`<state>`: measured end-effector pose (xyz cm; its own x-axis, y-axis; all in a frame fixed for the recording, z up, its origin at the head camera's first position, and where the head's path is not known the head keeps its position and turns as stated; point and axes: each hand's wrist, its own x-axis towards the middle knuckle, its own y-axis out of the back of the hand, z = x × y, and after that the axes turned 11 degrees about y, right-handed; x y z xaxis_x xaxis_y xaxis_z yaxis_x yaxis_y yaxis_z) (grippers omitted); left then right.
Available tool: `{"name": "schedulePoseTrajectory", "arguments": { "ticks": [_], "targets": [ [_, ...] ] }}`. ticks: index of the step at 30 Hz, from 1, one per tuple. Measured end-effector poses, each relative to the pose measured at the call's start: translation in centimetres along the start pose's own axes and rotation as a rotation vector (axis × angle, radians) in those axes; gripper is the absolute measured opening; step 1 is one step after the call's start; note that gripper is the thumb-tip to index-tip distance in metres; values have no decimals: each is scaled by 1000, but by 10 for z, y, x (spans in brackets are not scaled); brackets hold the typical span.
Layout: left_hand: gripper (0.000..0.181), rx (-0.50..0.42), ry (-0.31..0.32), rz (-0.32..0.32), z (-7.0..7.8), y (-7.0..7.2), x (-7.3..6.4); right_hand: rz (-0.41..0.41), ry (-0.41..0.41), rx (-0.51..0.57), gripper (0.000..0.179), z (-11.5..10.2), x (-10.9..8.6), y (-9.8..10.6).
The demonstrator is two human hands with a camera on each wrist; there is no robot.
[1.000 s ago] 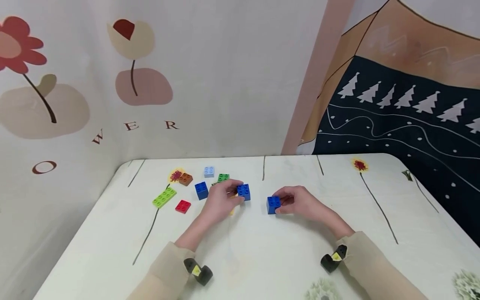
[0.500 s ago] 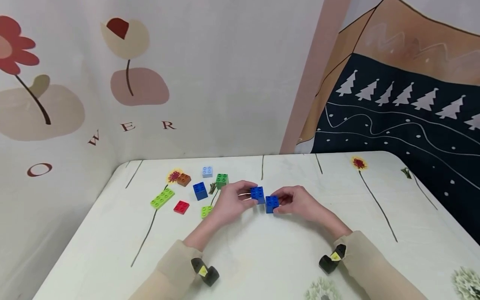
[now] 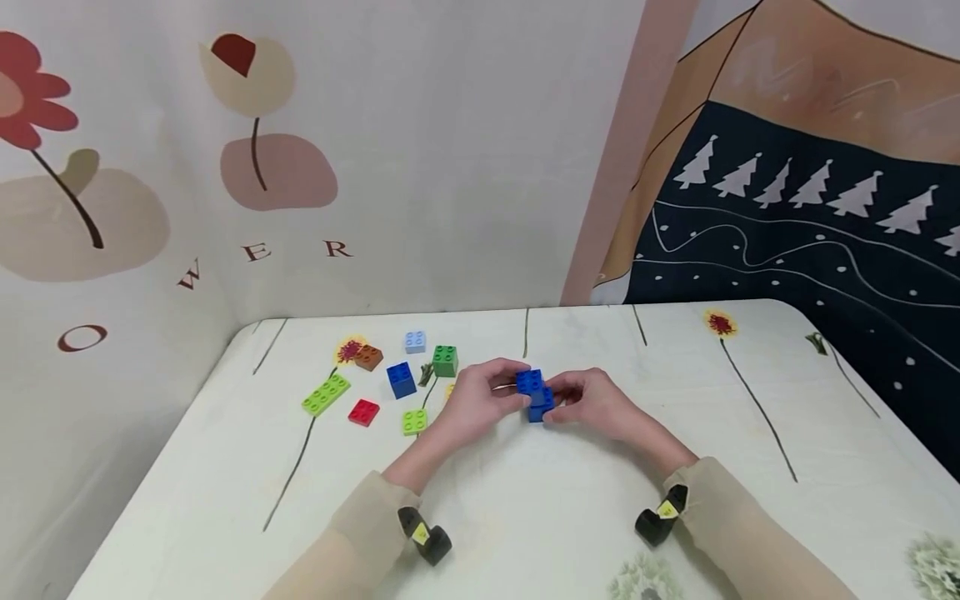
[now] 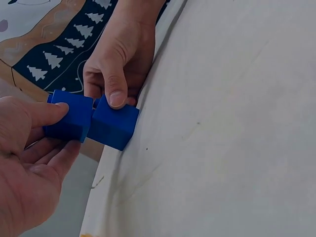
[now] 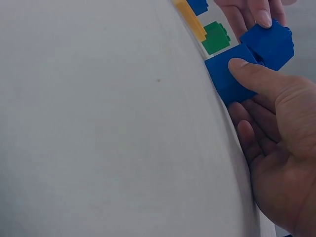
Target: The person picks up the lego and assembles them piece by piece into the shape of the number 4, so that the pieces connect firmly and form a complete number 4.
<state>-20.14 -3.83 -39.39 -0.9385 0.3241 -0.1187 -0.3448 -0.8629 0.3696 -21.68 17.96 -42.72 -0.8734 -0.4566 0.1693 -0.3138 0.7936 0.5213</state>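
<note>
My left hand (image 3: 483, 400) pinches a blue toy building block (image 3: 528, 382) between thumb and fingers. A second blue block (image 3: 538, 412) is in the grip of my right hand (image 3: 596, 402), thumb on its near side. The left block overlaps the right one from above and behind in the head view. In the left wrist view, the left hand's block (image 4: 69, 116) is right at the edge of the right hand's block (image 4: 114, 123), slightly offset. The right wrist view shows the right block (image 5: 229, 74) low by the tabletop, with the left one (image 5: 270, 44) just beyond it.
Left of my hands lie a third blue block (image 3: 401, 380), green block (image 3: 445, 361), light blue block (image 3: 415, 342), brown block (image 3: 368, 357), red block (image 3: 363, 412), and lime blocks, one long (image 3: 326, 394) and one short (image 3: 414, 422). A yellow block (image 5: 190, 19) is partly hidden.
My left hand has moved right with its blue block, from apart to overlapping the right hand's block. The right hand has barely moved. The short lime block has come into view.
</note>
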Motion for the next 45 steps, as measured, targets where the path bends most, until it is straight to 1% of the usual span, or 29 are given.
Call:
{"name": "schedulePoseTrajectory", "arguments": {
  "ticks": [4,13,17,21,25,29,33,36,42,45],
  "targets": [
    [38,-16,-2,-15,-1,-3,3,12,-22,13,38,0,-1,1],
    [38,-12,40,-14,-1,-3,3,16,-51,3,38,1,-1,-2],
    [36,-39,59,-10,-1,-3,3,12,-39,7,39,1,-3,-2],
    [35,-45,75,3,-1,-3,3,2,-27,55,40,0,-5,0],
    [34,-37,70,5,0,-3,3,-8,-36,99,41,1,-5,2],
    [34,-17,49,0,1,-1,5,-3,-46,104,42,2,-5,3],
    [35,-12,38,-3,0,1,8,-1,-39,117,42,2,-2,1],
    [34,-22,43,-8,-2,2,10,-7,-34,126,42,2,-1,0],
    [33,-42,66,-14,-4,2,14,8,-47,131,39,-1,-2,2],
    [33,-55,61,-15,-3,1,15,9,-50,119,38,-2,-2,3]
  ]
}}
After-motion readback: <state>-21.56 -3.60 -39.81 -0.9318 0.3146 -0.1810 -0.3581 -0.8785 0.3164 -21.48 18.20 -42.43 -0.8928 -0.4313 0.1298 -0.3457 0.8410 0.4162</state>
